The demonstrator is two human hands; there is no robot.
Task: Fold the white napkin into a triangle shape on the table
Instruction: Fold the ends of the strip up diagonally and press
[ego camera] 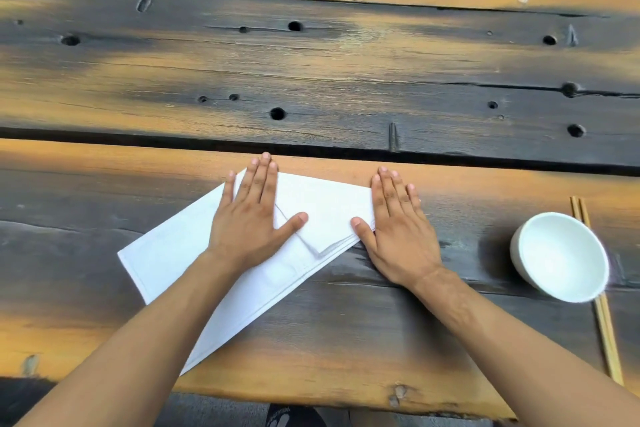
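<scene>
The white napkin (180, 253) lies flat on the dark wooden table (311, 80), near its front edge. It is folded into a long band running from lower left up to the middle, with its right end turned down as a flap. My left hand (252, 215) presses flat on the napkin near the upper fold, fingers straight and together. My right hand (398, 229) lies flat at the napkin's right edge, with the thumb tip on the cloth and the fingers mostly on the wood.
A white bowl (561, 256) stands to the right of my right hand. A pair of wooden chopsticks (602, 315) lies under and beside the bowl, pointing away from me. A deep gap (346, 151) between planks runs just beyond the napkin.
</scene>
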